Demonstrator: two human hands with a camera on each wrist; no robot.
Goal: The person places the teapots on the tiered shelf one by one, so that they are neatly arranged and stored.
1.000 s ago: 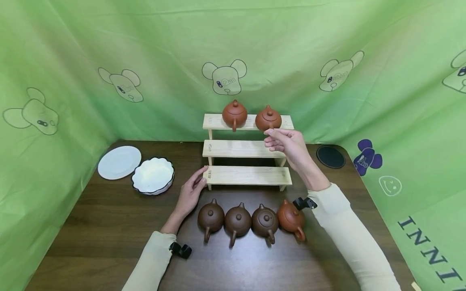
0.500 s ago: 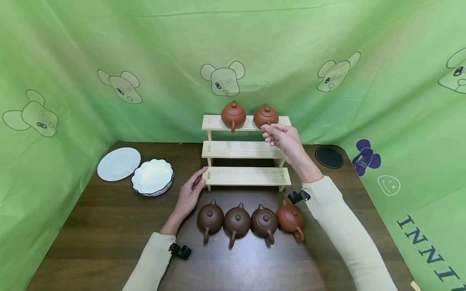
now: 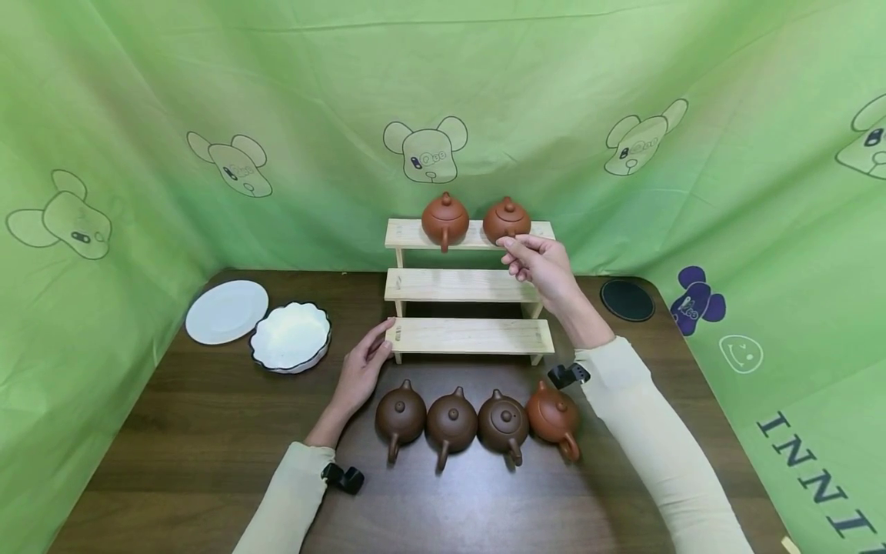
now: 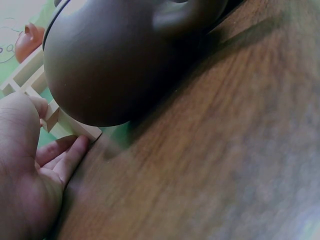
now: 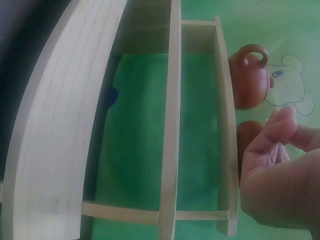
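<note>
My right hand (image 3: 543, 269) pinches the handle of a reddish clay teapot (image 3: 507, 218) at the right of the top shelf; its curled fingers hide the handle. Another reddish teapot (image 3: 446, 218) sits to the left on that shelf. The pale three-step wooden stand (image 3: 471, 335) has its bottom shelf's left end gripped by my left hand (image 3: 361, 371); in the left wrist view, thumb and fingers lie about that end. In front of the stand, dark brown teapots (image 3: 401, 415) and one orange-brown teapot (image 3: 552, 415) stand in a row, handles toward me.
At the left lie a white oval plate (image 3: 227, 312) and a scalloped white bowl (image 3: 291, 336) with a dark rim. A black round coaster (image 3: 627, 299) is at the back right. Green printed cloth (image 3: 332, 92) surrounds the table on three sides.
My right hand has moved slightly back and left with the teapot, which now sits more upright on the top shelf. The left hand keeps its place on the stand.
</note>
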